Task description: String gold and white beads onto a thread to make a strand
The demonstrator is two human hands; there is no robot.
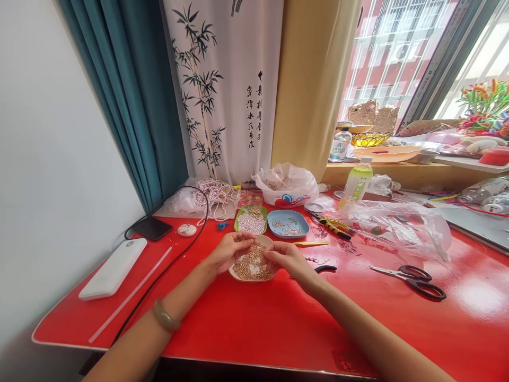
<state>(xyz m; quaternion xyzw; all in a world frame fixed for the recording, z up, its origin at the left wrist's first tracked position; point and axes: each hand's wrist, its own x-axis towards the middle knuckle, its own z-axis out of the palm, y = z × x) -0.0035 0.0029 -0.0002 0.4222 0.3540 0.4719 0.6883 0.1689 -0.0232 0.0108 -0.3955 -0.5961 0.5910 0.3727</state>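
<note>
Leftmost on the red table (222, 329), a power bank (113, 269) lies near, with a phone (153, 228) just beyond it. Next come a cable (175, 265) and, farther off, bead strings (217, 199). The left hand (233, 250) reaches over the left edge of a white dish (252, 280); its thumb and finger are close together, though I cannot tell whether they pinch anything. Gold beads (248, 268) lie in that dish, between and below the hands. Just beyond sits a green dish (237, 218) of pale beads. Over the right edge, the right hand (288, 260) has its fingertips bunched; whatever they hold is hidden. Beyond it stands a blue dish (288, 214), then pliers (336, 227), a bottle (358, 181) far right, and, nearer, scissors (413, 278).
</note>
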